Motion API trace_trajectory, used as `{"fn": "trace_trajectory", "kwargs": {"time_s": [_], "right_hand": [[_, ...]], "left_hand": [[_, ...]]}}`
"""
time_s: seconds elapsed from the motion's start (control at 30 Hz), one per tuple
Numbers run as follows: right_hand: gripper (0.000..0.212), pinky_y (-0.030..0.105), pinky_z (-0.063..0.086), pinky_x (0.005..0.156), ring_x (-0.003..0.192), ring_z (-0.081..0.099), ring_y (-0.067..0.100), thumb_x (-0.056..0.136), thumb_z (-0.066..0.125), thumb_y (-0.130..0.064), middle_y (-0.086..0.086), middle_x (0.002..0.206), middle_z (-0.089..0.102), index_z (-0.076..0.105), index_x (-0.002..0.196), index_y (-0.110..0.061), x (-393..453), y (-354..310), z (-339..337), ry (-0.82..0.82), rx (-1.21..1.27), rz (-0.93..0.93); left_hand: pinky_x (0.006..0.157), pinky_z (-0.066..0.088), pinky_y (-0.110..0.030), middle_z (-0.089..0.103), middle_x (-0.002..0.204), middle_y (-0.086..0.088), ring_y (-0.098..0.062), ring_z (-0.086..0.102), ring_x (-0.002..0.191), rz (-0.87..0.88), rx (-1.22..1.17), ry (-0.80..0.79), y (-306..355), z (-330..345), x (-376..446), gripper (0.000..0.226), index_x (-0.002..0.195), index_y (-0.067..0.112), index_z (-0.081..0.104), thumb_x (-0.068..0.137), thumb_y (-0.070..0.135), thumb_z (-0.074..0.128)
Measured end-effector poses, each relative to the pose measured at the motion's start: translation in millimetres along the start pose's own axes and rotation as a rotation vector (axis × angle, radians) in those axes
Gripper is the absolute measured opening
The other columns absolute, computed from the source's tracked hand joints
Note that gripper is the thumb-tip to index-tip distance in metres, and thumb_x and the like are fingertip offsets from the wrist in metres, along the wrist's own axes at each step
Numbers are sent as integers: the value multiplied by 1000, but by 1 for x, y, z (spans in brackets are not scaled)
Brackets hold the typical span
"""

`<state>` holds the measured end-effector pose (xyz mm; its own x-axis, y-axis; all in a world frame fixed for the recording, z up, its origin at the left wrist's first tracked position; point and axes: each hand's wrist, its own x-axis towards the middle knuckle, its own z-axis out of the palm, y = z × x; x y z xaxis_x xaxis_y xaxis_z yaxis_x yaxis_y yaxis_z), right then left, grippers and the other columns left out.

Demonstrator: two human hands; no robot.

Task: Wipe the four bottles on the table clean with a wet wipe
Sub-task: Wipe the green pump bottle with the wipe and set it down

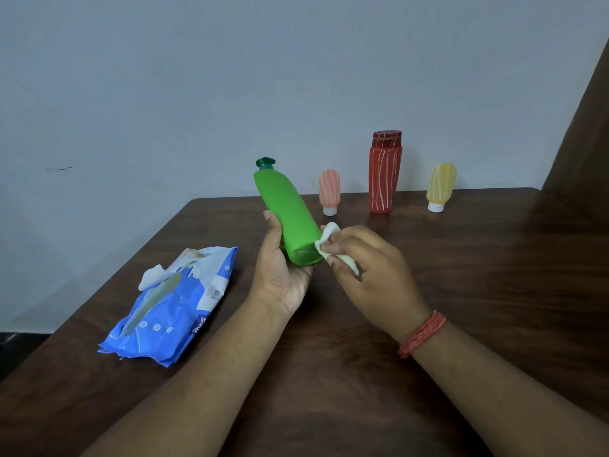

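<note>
My left hand (283, 278) wraps the tall green plastic bottle (288, 214), tipped up off the table. My right hand (369, 268) pinches the small white wet wipe (329, 240) against its bottom edge. I should rub firmly and turn the bottle slowly.

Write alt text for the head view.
The left hand holds a tilted green bottle while the right hand presses a wet wipe to its base. Pink, red and yellow bottles stand behind; a wipes pack lies left.

Left hand (280, 272) palm-up, fingers curled, gripping; right hand (365, 258) palm-down, fingertips pinching; both forearms extended forward
</note>
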<state>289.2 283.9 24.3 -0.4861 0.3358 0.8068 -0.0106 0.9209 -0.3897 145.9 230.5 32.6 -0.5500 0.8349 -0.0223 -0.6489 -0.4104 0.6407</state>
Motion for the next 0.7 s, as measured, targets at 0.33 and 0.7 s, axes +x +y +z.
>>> {"fn": "trace_trajectory", "kwargs": {"time_s": [0.33, 0.7], "right_hand": [[20, 35, 52, 94, 98, 60, 24, 90, 66, 1, 8, 112, 67, 73, 109, -3, 2, -5, 8, -110, -324, -299], [12, 35, 52, 82, 90, 60, 27, 92, 63, -2, 10, 102, 67, 72, 100, 0, 7, -13, 2, -35, -324, -279]], "left_hand": [[78, 63, -35, 67, 96, -21, -26, 71, 88, -118, -50, 0, -1, 6, -4, 63, 112, -5, 61, 91, 55, 60], [67, 61, -33, 69, 91, -17, -24, 74, 81, -140, -49, -81, -8, 10, -9, 61, 124, -4, 55, 94, 50, 58]]}}
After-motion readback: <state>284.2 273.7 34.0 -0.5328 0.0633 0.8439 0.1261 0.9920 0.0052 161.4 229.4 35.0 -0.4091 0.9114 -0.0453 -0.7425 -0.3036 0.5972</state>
